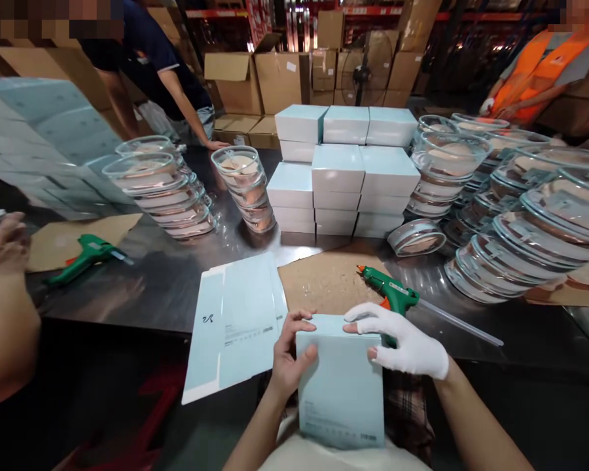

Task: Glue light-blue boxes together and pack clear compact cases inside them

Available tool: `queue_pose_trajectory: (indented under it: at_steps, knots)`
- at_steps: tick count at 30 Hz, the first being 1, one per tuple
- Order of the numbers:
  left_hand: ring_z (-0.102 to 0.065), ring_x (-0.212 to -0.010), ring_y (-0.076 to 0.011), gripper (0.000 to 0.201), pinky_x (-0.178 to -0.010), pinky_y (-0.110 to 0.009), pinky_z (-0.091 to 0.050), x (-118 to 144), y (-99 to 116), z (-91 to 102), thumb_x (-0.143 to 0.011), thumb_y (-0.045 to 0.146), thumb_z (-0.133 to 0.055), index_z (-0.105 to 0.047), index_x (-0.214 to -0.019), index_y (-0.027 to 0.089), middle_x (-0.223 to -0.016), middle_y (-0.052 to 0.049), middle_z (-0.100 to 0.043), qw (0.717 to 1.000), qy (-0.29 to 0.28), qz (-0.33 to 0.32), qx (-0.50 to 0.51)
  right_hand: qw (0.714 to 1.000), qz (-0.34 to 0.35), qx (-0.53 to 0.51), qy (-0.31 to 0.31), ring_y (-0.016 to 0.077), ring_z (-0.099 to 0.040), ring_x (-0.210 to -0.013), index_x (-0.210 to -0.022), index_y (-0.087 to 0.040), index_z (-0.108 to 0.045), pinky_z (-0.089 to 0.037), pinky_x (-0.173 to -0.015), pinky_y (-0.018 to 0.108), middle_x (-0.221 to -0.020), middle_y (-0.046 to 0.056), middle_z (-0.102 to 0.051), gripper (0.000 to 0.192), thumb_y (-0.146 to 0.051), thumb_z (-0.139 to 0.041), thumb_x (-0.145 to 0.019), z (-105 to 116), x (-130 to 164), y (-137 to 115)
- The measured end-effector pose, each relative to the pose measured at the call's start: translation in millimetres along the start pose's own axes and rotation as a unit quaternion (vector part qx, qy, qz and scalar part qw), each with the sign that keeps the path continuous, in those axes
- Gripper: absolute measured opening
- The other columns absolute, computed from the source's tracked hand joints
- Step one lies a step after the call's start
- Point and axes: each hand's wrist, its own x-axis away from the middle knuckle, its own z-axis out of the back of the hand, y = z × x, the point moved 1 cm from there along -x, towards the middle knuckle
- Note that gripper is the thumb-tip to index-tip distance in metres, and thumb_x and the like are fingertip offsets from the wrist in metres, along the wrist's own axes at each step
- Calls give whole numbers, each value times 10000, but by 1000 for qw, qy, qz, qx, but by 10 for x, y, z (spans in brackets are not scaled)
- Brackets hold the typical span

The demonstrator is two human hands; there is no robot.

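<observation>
The pale blue carton (341, 383) sits upright against my lap at the counter (177, 288) edge, my bare left hand (289, 356) and gloved right hand (405, 343) both closed on its top corners, so I press that flap evenly, I judge.

Overhead light is falling bright on the stacked pale boxes (341, 173) and glaring off the steel surface (177, 281), while the warehouse racks (471, 39) behind are sitting dim. The wide lens is bending the edges, stretching the clear lids (544, 222) at right. The near left arm (4, 314) is blurring out of focus.
</observation>
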Motion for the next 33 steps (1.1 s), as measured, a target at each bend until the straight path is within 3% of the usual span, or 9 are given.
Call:
queue_pose_trajectory:
  at_steps: [4,9,14,19,22,26,29,31,33]
  knots:
    - [-662,-1260,-336,249,-1069,-486,-511,17,27,-12,-952,457,-723,-721,-1059,233,-1154,-109,-708,1000,-3,0,22,999,35,32,-14,220,-669,-1178,-1185,-231,-734,-529,-1044,393,-1263,125,-692,321,-480,-577,-1055,-37,-42,8]
    - [-677,-1190,-298,230,-1069,-467,-509,6,25,-53,-941,438,-743,-727,-1053,237,-1096,-89,-715,999,2,-22,41,996,66,60,-14,233,-642,-1242,-1333,-260,-664,-537,-1055,420,-1350,138,-638,319,-409,-553,-1074,-60,67,69]
    - [-658,-1215,-276,206,-1077,-423,-497,-88,24,-71,-951,407,-739,-737,-1089,253,-1133,-87,-707,1000,-16,-21,17,972,58,224,35,320,-456,-1483,-1518,-284,-492,-434,-1170,576,-1590,167,-460,588,-195,-577,-942,-43,-56,-53]
    - [-660,-1193,-269,244,-1091,-427,-489,-110,-9,-119,-942,404,-748,-725,-1132,254,-1136,-94,-718,999,-5,-17,26,952,78,297,-10,411,-311,-1577,-1191,-284,-705,-304,-1206,720,-1604,96,-482,472,-117,-624,-756,-10,-323,-186]
    - [-662,-1202,-253,243,-1064,-388,-500,-74,-30,-135,-938,385,-762,-707,-1147,273,-1143,-80,-730,999,21,-8,42,955,51,291,-34,425,-285,-1593,-1175,-289,-739,-309,-1199,740,-1663,92,-423,421,-135,-651,-793,5,-313,-137]
    - [-664,-1196,-232,136,-1071,-365,-489,-66,-29,-113,-947,351,-752,-707,-1039,262,-1147,-69,-722,998,43,-22,38,960,7,274,59,389,-360,-1567,-1086,-249,-761,-383,-1200,664,-1693,131,-377,167,-290,-694,-938,-67,-184,1]
    - [-656,-1213,-247,120,-1067,-376,-490,-88,-20,-46,-944,330,-750,-706,-1025,253,-1131,-76,-718,998,51,-34,21,962,-16,256,91,376,-394,-1553,-1001,-248,-774,-411,-1202,614,-1667,118,-434,185,-409,-689,-966,-94,-112,136]
    - [-658,-1199,-244,107,-1052,-367,-489,-107,-9,46,-948,321,-741,-705,-1024,254,-1134,-75,-714,998,60,-30,-5,958,-75,251,118,375,-540,-1446,-1039,-247,-775,-486,-1148,567,-1556,137,-573,291,-501,-652,-971,76,-69,236]
    - [-652,-1197,-238,96,-1037,-349,-482,-130,20,182,-953,307,-733,-705,-1031,260,-1152,-71,-713,997,72,-17,-39,913,-213,299,176,377,-718,-1195,-1133,-231,-765,-580,-1001,534,-1298,164,-742,392,-537,-558,-1003,457,-4,304]
